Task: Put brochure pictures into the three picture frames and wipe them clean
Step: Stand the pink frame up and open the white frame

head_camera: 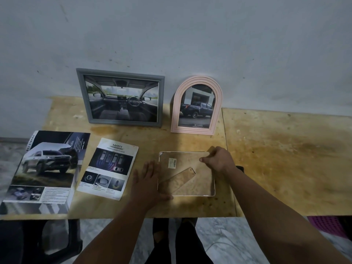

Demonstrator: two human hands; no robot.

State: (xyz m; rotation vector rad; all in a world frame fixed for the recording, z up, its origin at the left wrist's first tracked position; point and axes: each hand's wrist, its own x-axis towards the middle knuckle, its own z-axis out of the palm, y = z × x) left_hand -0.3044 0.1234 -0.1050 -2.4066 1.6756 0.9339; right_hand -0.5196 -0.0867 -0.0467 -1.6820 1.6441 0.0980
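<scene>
A third picture frame (190,180) lies face down on the table, its brown backing board with a fold-out stand and a small label showing. My left hand (147,181) rests flat against its left edge, fingers spread. My right hand (218,160) pinches the backing at the frame's top right corner. A grey frame (122,98) with a car-interior picture and a pink arched frame (197,105) with a pickup picture stand against the wall. A cut brochure page (108,168) headed SAFETY lies left of my left hand.
A large car brochure (45,172) lies at the table's left end, overhanging the front edge. The plywood table (276,159) stretches right. A black chair (57,242) stands below left, a purple basket (327,225) below right. My legs show under the front edge.
</scene>
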